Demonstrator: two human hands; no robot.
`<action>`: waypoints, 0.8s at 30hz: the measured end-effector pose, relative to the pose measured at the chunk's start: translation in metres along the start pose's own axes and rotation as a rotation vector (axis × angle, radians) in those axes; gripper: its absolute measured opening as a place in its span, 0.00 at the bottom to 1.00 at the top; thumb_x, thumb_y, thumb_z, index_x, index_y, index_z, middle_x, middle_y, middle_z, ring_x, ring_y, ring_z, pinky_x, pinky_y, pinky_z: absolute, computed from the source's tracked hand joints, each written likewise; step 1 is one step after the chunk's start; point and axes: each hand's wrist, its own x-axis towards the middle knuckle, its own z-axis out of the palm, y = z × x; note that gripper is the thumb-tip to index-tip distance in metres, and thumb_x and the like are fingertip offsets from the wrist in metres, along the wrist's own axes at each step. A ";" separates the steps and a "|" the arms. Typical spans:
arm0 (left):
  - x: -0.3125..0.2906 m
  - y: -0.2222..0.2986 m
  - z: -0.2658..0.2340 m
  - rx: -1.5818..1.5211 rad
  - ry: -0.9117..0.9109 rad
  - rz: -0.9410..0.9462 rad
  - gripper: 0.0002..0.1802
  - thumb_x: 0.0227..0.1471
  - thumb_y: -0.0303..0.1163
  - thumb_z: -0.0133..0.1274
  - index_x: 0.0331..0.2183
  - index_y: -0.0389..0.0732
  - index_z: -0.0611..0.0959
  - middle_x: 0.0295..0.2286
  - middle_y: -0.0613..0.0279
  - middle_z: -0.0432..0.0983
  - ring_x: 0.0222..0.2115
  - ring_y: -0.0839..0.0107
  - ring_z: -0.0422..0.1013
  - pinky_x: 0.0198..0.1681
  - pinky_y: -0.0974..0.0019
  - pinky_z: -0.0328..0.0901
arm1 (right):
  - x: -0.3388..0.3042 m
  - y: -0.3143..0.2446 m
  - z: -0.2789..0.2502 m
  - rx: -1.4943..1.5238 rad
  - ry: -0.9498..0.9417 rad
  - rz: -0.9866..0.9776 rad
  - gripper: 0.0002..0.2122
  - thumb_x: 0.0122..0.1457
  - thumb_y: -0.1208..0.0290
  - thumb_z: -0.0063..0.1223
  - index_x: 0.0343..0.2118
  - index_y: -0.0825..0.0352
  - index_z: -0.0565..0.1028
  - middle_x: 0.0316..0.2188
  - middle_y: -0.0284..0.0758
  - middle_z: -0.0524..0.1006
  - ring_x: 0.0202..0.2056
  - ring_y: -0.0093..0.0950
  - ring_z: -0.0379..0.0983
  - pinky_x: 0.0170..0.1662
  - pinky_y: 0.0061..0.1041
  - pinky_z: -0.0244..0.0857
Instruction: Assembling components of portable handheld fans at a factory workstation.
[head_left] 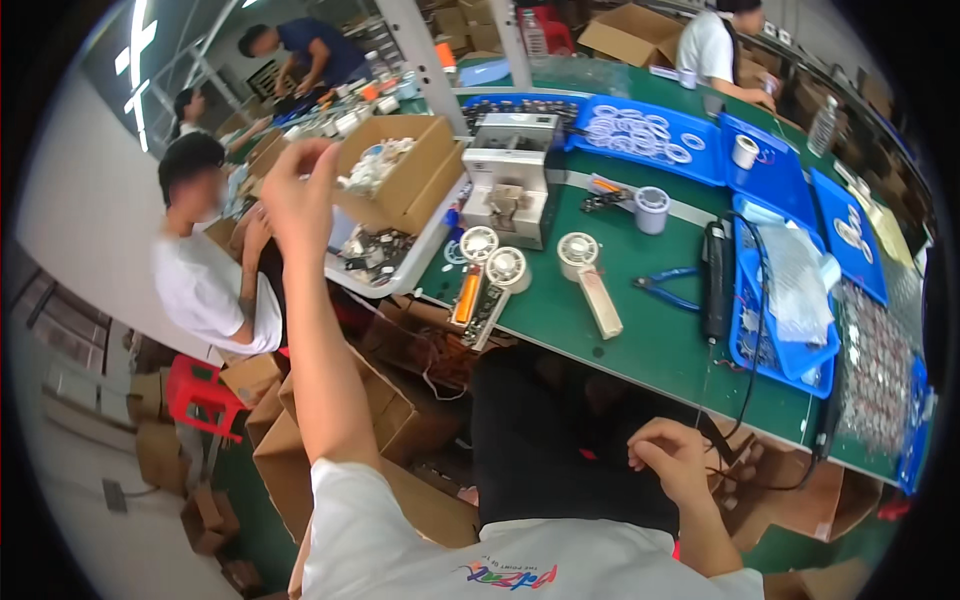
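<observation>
My left hand point(298, 195) is raised at the left, beside a cardboard box point(425, 175) of small white parts. Its thumb and fingers are bent together in a pinch; anything between them is too small to make out. Low over my lap, my right hand point(675, 455) is loosely closed, with the inside of its fingers hidden. Two open white handheld fans point(507, 268), point(478, 245) lie at the table's near edge, an orange battery point(467, 295) showing in one. Right of them rests another white handheld fan point(600, 300) with a plain handle.
A grey-white machine point(510, 180) stands behind the fans. Blue pliers point(668, 287) and a black electric screwdriver point(714, 280) with a cord lie on the green table. Blue trays point(740, 345) hold parts and bags at the right. A co-worker point(215, 270) sits at the left; cardboard boxes point(290, 450) stand below.
</observation>
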 end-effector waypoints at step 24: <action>-0.129 0.116 0.097 -0.036 -0.864 -0.103 0.14 0.58 0.37 0.63 0.32 0.35 0.88 0.20 0.65 0.76 0.20 0.76 0.65 0.25 0.71 0.60 | 0.021 -0.023 -0.023 -0.395 -0.032 -0.136 0.03 0.59 0.81 0.60 0.34 0.69 0.83 0.29 0.31 0.81 0.26 0.22 0.72 0.31 0.18 0.64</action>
